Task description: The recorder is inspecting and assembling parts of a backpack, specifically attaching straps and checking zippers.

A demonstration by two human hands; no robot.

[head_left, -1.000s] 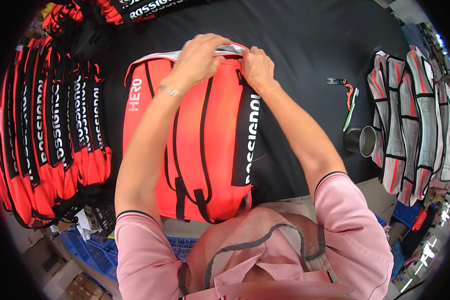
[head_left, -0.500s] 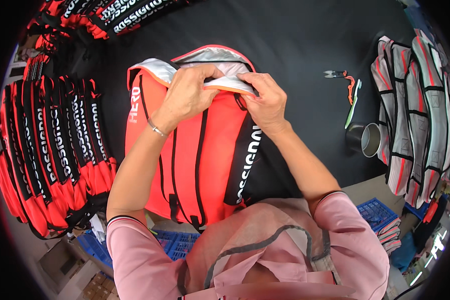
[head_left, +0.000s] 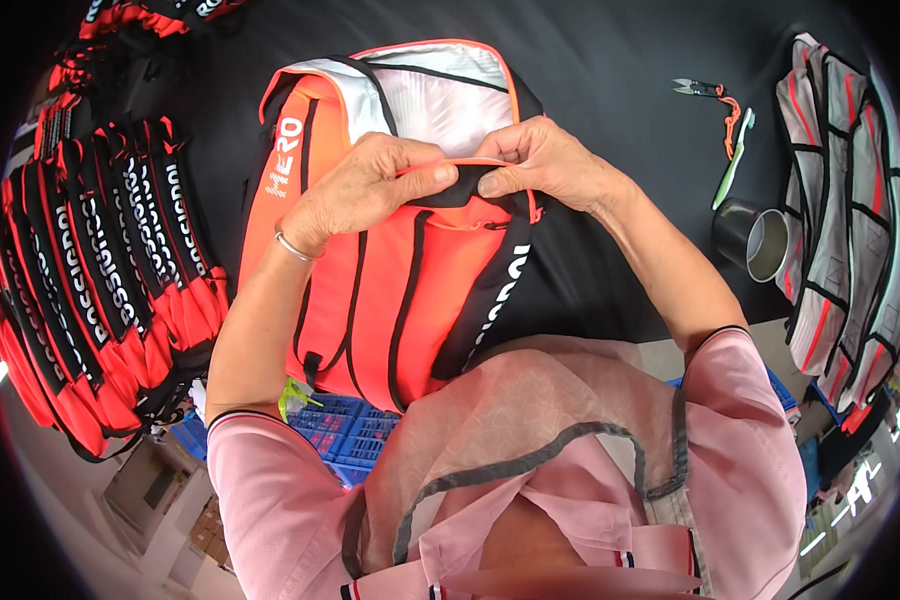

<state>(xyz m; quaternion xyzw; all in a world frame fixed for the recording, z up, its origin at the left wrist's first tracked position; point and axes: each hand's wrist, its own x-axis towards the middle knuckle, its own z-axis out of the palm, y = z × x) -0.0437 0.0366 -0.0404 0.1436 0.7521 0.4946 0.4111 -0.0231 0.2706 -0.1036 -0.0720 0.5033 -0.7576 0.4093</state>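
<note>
White lettering (head_left: pixel 283 156) marks the red bag (head_left: pixel 380 290) and its black side panel (head_left: pixel 486 305).

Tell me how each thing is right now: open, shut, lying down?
Red bag: open, pale lining showing
Left hand: pinching the red bag's edge
Right hand: pinching the same edge
Cup: uncovered
Snips: lying down
Toothbrush: lying down
Red-black bags: lined up
Grey cloth pieces: side by side

A bright red-orange fabric bag (head_left: pixel 382 280) with black straps, a white-lettered black side panel and pale silvery lining (head_left: pixel 435 112) lies on the black work surface (head_left: pixel 630 80), its mouth gaping at the far end, the near rim lifted and bunched, its lower end toward the person.
</note>
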